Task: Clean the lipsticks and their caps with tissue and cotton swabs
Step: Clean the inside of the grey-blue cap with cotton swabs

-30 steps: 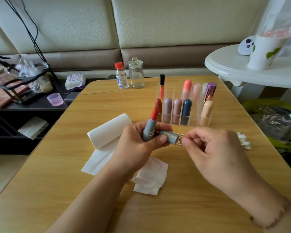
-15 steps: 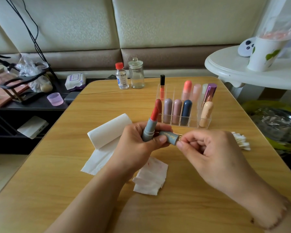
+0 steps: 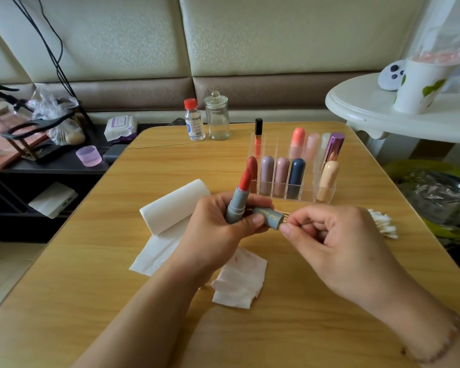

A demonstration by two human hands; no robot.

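My left hand grips an open grey lipstick upright, its coral stick bared, and also holds the grey cap lying sideways under the thumb. My right hand pinches a thin cotton swab stick whose tip goes into the cap's open mouth. A folded tissue with red smears lies on the table below my hands. A tissue roll lies to the left, partly unrolled. Loose cotton swabs are heaped on the right.
A clear organiser behind my hands holds several capped lipsticks. A red-capped bottle and a glass jar stand at the wooden table's far edge. A white side table with a cup stands on the right; a cluttered dark shelf lies on the left.
My right hand has shifted slightly left and closer to the cap, working the swab at its mouth. My left hand keeps the lipstick and cap still.
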